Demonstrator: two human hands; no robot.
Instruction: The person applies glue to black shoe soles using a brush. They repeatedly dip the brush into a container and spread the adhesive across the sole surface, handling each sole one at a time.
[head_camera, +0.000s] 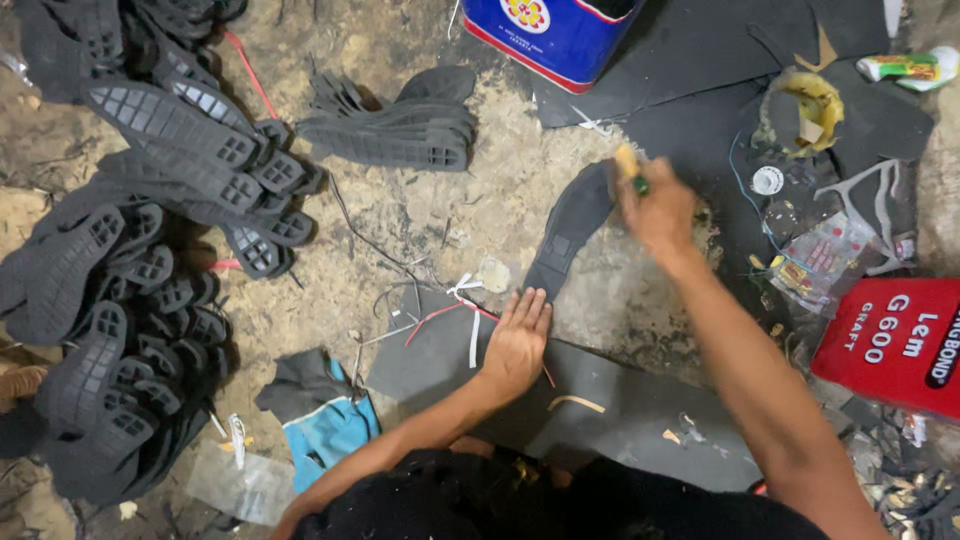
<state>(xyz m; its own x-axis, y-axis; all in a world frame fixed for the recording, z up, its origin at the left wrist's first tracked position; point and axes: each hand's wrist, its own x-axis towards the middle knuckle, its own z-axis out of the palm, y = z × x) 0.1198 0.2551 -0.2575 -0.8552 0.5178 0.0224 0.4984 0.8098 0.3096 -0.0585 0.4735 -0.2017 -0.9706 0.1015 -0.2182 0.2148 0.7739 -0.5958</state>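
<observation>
**Brush over a black sole, left palm flat beside it**

Seen from above, on a dirt floor (420, 220). At centre, a black shoe sole (572, 225), lying smooth side up, toe toward 1 o'clock, heel toward 7 o'clock. Right hand (658, 210) just over the sole's toe end, at about 3 o'clock of it, fingers (640, 200) curled tight round a small brush (629, 166) with a pale tip and green handle; hand blurred, so contact of brush with sole not to be told. Left hand (516, 340) at 6 o'clock of the sole, palm down, fingers spread flat and gripping nothing, pressed on a dark rubber sheet (620, 410), fingertips just short of the sole's heel.

Near the left hand, at 9 o'clock: white and red string scraps (462, 300). At 12 o'clock of the sole, a blue tin can (555, 35). At 10 o'clock, a small stack of black soles (395, 125), tread side showing. Far out at 9 o'clock, a large heap of treaded black soles (130, 260), well apart from both hands. At 7 o'clock, a blue and grey cloth (320, 415). At 3 o'clock, a round glue-smeared yellow container (815, 105) on black rubber sheeting, a printed plastic wrapper (820, 260) below it, and at 4 o'clock a red glue tin (895, 345).
</observation>
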